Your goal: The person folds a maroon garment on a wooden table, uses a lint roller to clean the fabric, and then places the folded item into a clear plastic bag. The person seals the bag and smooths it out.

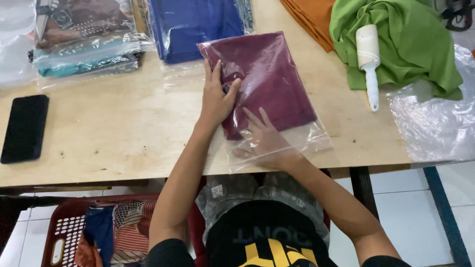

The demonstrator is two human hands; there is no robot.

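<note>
A folded maroon garment [269, 79] lies inside a clear plastic bag [307, 141] on the wooden table [123, 128]. My left hand [216, 96] presses on the bag's left edge, pinching the plastic and cloth between thumb and fingers. My right hand [264, 141] is slid inside the bag's open end near the table's front edge, fingers spread flat under the clear plastic, touching the garment's near edge.
A black phone [24, 128] lies at the left. Bagged folded clothes [86, 42] and a blue bagged stack [198, 27] sit at the back. A lint roller [369, 59] rests on green cloth [410, 44], beside orange cloth [309, 15] and loose plastic [435, 123]. A red basket [64, 232] stands below.
</note>
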